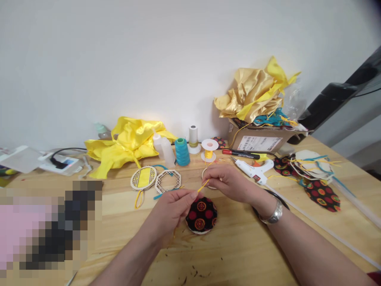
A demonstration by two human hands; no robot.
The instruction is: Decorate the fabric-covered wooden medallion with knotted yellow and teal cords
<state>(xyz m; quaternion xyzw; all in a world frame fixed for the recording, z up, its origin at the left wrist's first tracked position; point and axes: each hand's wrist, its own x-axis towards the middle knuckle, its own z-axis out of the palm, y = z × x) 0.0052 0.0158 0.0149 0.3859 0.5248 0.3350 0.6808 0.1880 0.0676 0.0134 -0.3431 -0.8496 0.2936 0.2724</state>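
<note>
Between my two hands runs a short yellow cord [203, 186]. My left hand [175, 206] pinches its lower end, and its tail seems to hang below that hand. My right hand [222, 180], with a silver bracelet on the wrist, pinches the upper end. Just under the hands lies a round disc covered in black fabric with red and orange circles [201, 215]; my left hand hides part of its edge. Behind my right hand a pale ring [205, 172] shows only in part. To the left are a round lattice frame with yellow backing [144, 178] and an octagonal lattice frame [168, 182].
A white glue gun [254, 170] and a red-black marker [241, 154] lie right of centre. Spools, including a blue thread cone [182, 152], stand at the back. Yellow fabric [127, 143] is heaped left; a cardboard box [253, 137] overflows with cloth. Patterned fabric pieces [323, 194] lie right.
</note>
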